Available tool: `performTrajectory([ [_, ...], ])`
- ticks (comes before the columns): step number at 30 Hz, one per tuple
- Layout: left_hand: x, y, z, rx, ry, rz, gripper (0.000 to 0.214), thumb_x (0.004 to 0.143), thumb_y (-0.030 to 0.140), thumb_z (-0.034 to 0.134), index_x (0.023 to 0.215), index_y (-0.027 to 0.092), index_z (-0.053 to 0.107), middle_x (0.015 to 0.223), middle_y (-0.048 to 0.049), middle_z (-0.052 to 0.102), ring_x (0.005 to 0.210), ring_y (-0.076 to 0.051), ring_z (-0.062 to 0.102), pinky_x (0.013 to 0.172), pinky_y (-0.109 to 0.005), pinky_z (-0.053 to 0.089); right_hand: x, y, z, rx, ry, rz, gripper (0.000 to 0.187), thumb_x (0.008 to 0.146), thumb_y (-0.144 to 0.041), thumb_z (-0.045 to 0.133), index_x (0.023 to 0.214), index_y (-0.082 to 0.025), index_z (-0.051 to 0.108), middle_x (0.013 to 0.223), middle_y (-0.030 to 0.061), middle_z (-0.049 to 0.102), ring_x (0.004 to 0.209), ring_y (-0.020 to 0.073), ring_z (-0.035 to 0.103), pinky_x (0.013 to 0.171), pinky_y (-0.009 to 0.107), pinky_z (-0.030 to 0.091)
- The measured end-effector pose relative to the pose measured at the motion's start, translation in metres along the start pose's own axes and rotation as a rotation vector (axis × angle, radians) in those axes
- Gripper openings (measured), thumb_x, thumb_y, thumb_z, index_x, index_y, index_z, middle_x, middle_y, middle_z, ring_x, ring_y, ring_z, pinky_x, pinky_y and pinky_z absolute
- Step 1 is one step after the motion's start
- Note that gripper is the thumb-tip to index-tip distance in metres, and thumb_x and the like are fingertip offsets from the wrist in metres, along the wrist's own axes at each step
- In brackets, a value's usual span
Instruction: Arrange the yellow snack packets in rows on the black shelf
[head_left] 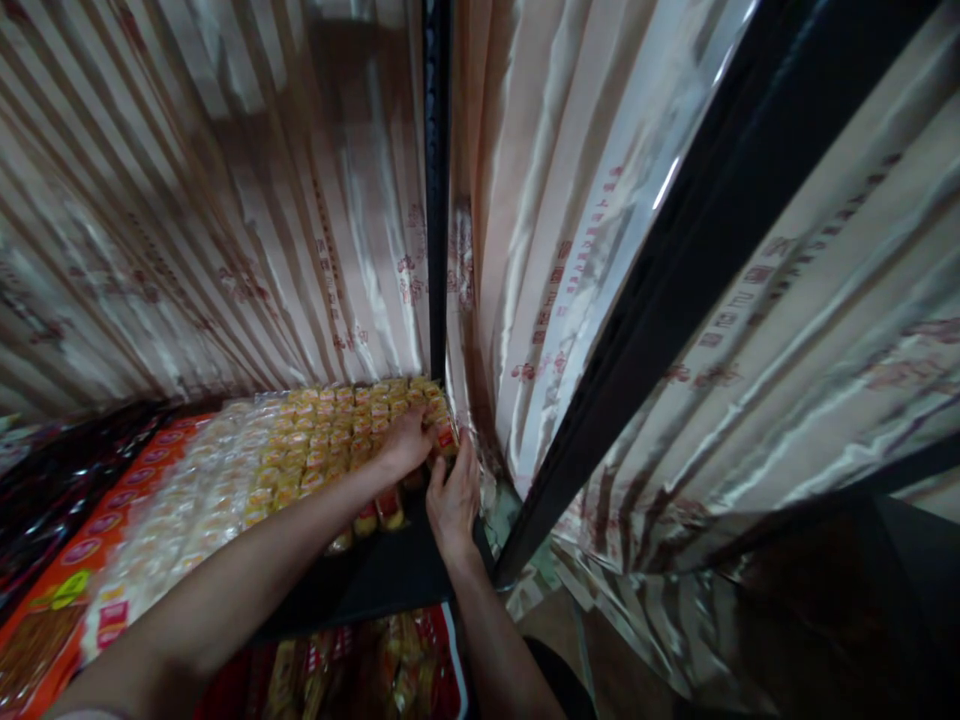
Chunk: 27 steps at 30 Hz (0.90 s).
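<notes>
Small yellow-wrapped snack packets (319,425) stand in tight rows on a dark shelf (352,590). My left hand (409,440) reaches over these rows to their far right corner, its fingers curled down against a packet. From the shelf's right edge, my right hand (456,490) comes up with its thumb apart from its fingers. Between the two hands is a yellow snack packet with a red label (446,437), which both appear to hold. My fingers cover part of it. A few packets with red labels (388,508) lie at the front of the rows, under my left wrist.
Clear-wrapped white packets (202,490) and orange packaging (112,520) fill the shelf further left, beside dark shiny packs (52,490). Below, a red-lined container (360,665) holds more packets. A black upright post (622,330) slants close by on the right; pleated printed curtains (300,200) hang behind.
</notes>
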<state>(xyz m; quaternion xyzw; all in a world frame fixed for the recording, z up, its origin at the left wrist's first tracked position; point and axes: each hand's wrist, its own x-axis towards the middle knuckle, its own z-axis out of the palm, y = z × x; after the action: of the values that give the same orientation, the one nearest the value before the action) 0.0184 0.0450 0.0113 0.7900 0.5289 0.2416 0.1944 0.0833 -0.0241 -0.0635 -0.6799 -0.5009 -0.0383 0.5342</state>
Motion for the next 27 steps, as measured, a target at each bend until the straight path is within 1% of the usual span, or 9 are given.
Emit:
performTrajectory([
  [2,0.006,0.003,-0.001,-0.001,0.04,-0.021,0.031,0.083,0.024,0.051,0.112,0.015,0.056,0.102,-0.0083,0.066,0.09,-0.018,0.061,0.081,-0.029,0.046,-0.002,-0.001,0.001,0.005,-0.007,0.003,0.048,0.088,-0.018,0.03,0.135,-0.006,0.033,0.132,0.0185,0.044,0.125,0.0227,0.038,0.101,0.041,0.035],
  [4,0.011,0.006,-0.001,0.002,0.047,-0.024,0.031,0.083,0.025,0.051,0.112,0.015,0.056,0.101,-0.0085,0.066,0.089,-0.018,0.062,0.08,-0.028,0.046,-0.003,-0.002,0.001,0.003,-0.014,0.012,0.049,0.087,-0.017,0.029,0.134,-0.005,0.033,0.133,0.0191,0.044,0.126,0.0232,0.037,0.101,0.042,0.035],
  [7,0.014,0.011,0.001,0.04,0.021,-0.011,0.03,0.083,0.023,0.05,0.111,0.015,0.057,0.102,-0.0089,0.066,0.089,-0.018,0.062,0.08,-0.028,0.046,-0.004,-0.003,0.001,0.027,-0.013,0.04,0.048,0.086,-0.017,0.03,0.133,-0.006,0.035,0.132,0.0193,0.044,0.125,0.0234,0.039,0.1,0.041,0.037],
  [11,0.017,0.015,0.004,0.121,-0.023,-0.014,0.03,0.083,0.025,0.049,0.111,0.016,0.056,0.101,-0.0092,0.067,0.089,-0.021,0.063,0.075,-0.029,0.047,-0.002,-0.001,0.001,0.103,-0.005,0.077,0.048,0.083,-0.015,0.031,0.13,-0.007,0.038,0.129,0.018,0.048,0.118,0.0215,0.046,0.095,0.038,0.041],
  [14,0.02,0.018,0.006,0.157,-0.051,-0.024,0.028,0.083,0.026,0.05,0.109,0.018,0.057,0.098,-0.0076,0.068,0.089,-0.02,0.063,0.075,-0.027,0.046,-0.003,0.001,0.004,0.074,-0.011,0.082,0.047,0.083,-0.013,0.03,0.128,-0.005,0.039,0.126,0.0189,0.05,0.118,0.0222,0.046,0.096,0.039,0.04],
  [17,0.023,0.019,0.006,0.181,-0.075,-0.041,0.029,0.082,0.023,0.051,0.111,0.02,0.056,0.103,-0.0064,0.067,0.093,-0.018,0.063,0.078,-0.025,0.046,-0.007,0.0,0.007,0.022,-0.07,0.084,0.049,0.082,-0.012,0.029,0.129,-0.002,0.038,0.123,0.0204,0.051,0.118,0.0237,0.046,0.095,0.04,0.04],
  [21,0.026,0.018,0.006,0.221,-0.113,-0.078,0.03,0.084,0.024,0.049,0.112,0.02,0.056,0.105,-0.0082,0.067,0.096,-0.02,0.062,0.078,-0.027,0.047,-0.012,-0.005,0.006,-0.023,-0.161,0.105,0.051,0.08,-0.012,0.033,0.13,-0.002,0.038,0.123,0.021,0.05,0.114,0.0253,0.049,0.094,0.038,0.042],
  [24,0.028,0.016,0.008,0.244,-0.13,-0.064,0.03,0.085,0.025,0.046,0.113,0.019,0.056,0.105,-0.0087,0.067,0.096,-0.021,0.063,0.077,-0.028,0.047,-0.014,-0.008,0.004,-0.034,-0.183,0.102,0.052,0.078,-0.011,0.037,0.13,-0.006,0.04,0.126,0.0191,0.046,0.115,0.0251,0.048,0.093,0.037,0.043],
  [27,0.027,0.014,0.01,0.283,-0.113,-0.032,0.032,0.086,0.027,0.045,0.116,0.019,0.053,0.106,-0.0094,0.066,0.096,-0.022,0.062,0.079,-0.03,0.047,-0.016,-0.007,0.007,-0.028,-0.194,0.081,0.05,0.076,-0.009,0.037,0.125,-0.005,0.045,0.126,0.0194,0.044,0.113,0.0243,0.05,0.093,0.036,0.044],
])
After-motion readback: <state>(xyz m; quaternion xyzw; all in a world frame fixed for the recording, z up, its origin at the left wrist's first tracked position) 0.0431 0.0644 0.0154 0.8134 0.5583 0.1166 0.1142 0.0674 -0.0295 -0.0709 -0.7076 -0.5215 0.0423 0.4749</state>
